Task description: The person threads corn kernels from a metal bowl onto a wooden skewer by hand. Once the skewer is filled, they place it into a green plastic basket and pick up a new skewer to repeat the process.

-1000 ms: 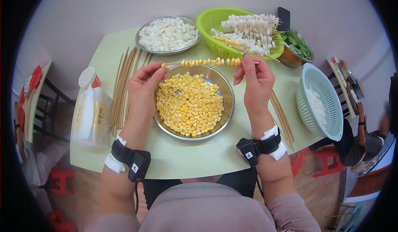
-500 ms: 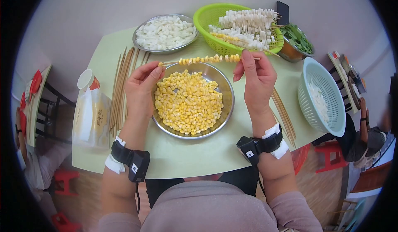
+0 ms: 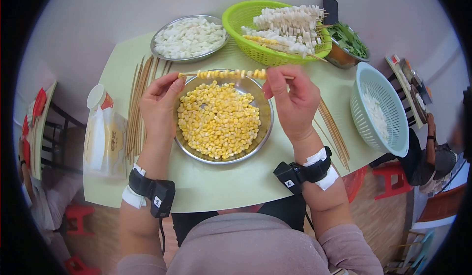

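A wooden skewer threaded with yellow corn kernels (image 3: pixel 231 74) is held level between my hands, above the far rim of a steel bowl (image 3: pixel 267 122). My left hand (image 3: pixel 160 105) pinches the skewer's left end between thumb and fingers. At the other end, my right hand (image 3: pixel 293 100) grips the skewer beside the last kernels, with the bare tip showing past its fingers. Loose corn kernels (image 3: pixel 219 120) fill much of the bowl.
Behind stand a steel dish of white pieces (image 3: pixel 189 39), a green basket (image 3: pixel 241 39) of skewers and a bowl of leaves (image 3: pixel 349 41). Bare skewers (image 3: pixel 135 112) and a tissue pack (image 3: pixel 105 142) lie left; more skewers (image 3: pixel 333 127) and a blue basket (image 3: pixel 361 110) are right.
My right hand has shifted slightly left and turned inward, closing against the kernels. My left hand has moved a little left, still pinching the skewer. The whole view has shifted slightly.
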The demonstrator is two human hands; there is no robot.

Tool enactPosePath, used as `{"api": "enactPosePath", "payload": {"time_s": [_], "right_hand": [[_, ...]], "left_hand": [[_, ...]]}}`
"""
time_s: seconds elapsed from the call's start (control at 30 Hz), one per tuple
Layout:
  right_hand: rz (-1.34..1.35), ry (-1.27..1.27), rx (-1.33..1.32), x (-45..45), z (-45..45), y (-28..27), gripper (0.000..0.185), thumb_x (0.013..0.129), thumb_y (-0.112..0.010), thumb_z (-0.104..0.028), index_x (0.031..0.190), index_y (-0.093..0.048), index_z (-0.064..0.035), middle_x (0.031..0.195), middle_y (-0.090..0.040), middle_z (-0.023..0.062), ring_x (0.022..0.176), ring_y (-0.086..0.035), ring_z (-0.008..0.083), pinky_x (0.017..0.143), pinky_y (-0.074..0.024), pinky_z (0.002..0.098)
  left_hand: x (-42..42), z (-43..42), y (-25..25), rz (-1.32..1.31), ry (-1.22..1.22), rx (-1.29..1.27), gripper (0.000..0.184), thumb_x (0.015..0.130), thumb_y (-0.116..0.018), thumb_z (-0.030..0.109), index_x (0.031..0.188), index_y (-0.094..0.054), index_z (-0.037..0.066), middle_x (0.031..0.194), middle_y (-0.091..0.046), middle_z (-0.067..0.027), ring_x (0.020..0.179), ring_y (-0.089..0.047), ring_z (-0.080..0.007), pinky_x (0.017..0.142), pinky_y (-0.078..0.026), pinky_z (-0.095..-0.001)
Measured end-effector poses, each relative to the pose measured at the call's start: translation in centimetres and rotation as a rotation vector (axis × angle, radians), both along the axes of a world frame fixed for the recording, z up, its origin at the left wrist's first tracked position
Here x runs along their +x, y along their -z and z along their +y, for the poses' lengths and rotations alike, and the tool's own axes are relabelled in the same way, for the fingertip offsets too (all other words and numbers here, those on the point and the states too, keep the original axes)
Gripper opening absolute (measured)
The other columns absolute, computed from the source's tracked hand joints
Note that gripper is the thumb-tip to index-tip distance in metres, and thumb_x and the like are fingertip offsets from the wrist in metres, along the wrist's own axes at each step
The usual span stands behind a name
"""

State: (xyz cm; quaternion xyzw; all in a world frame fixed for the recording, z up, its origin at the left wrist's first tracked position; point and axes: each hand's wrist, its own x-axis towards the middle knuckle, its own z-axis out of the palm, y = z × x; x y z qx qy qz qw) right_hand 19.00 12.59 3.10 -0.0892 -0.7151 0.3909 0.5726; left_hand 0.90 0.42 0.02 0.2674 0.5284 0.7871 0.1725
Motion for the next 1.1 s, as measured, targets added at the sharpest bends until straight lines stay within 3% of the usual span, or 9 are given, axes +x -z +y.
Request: {"api": "enactPosePath", "payload": {"time_s": [0.13, 0.27, 0.53, 1.1], "right_hand": [[-0.070, 0.108, 0.398, 0.2, -0.8, -0.4, 0.010, 0.074, -0.067, -0.004, 0.071, -0.057, -0.0029, 0.058, -0.053, 0.0052, 0.046, -0.050, 0.0140, 0.043, -0.0376, 0.0252], [-0.073, 0.066, 0.511, -0.2, -1.6, -0.3, 0.013, 0.068, -0.068, 0.000, 0.068, -0.056, -0.0046, 0.057, -0.052, 0.0052, 0.048, -0.050, 0.0187, 0.042, -0.0371, 0.0283], [-0.030, 0.000, 0.521, -0.7, -2.2, 0.1, 0.014, 0.068, -0.069, 0.000, 0.070, -0.056, -0.0035, 0.058, -0.053, 0.0063, 0.050, -0.052, 0.0209, 0.045, -0.0401, 0.0297], [-0.081, 0.069, 0.556, -0.8, -2.1, 0.0, 0.013, 0.070, -0.068, -0.003, 0.068, -0.055, -0.0040, 0.057, -0.051, 0.0058, 0.050, -0.051, 0.0214, 0.045, -0.0394, 0.0307]], "left_hand": [[-0.4, -0.1, 0.3, -0.035, -0.003, 0.005, 0.022, 0.078, -0.062, 0.000, 0.099, -0.057, -0.005, 0.094, -0.061, -0.0123, 0.089, -0.059, -0.0173, 0.084, -0.047, -0.0250], [-1.0, -0.1, 0.4, -0.139, 0.021, 0.059, 0.021, 0.079, -0.061, -0.001, 0.099, -0.057, -0.005, 0.096, -0.061, -0.0131, 0.090, -0.059, -0.0180, 0.084, -0.047, -0.0253], [-1.3, -0.4, 0.2, -0.318, 0.073, 0.094, 0.021, 0.080, -0.059, -0.001, 0.100, -0.055, -0.006, 0.098, -0.060, -0.0147, 0.091, -0.059, -0.0191, 0.083, -0.048, -0.0257], [0.4, -0.5, -0.6, -0.204, 0.072, 0.066, 0.021, 0.080, -0.059, -0.001, 0.099, -0.056, -0.006, 0.096, -0.059, -0.0123, 0.088, -0.059, -0.0187, 0.082, -0.049, -0.0257]]}}
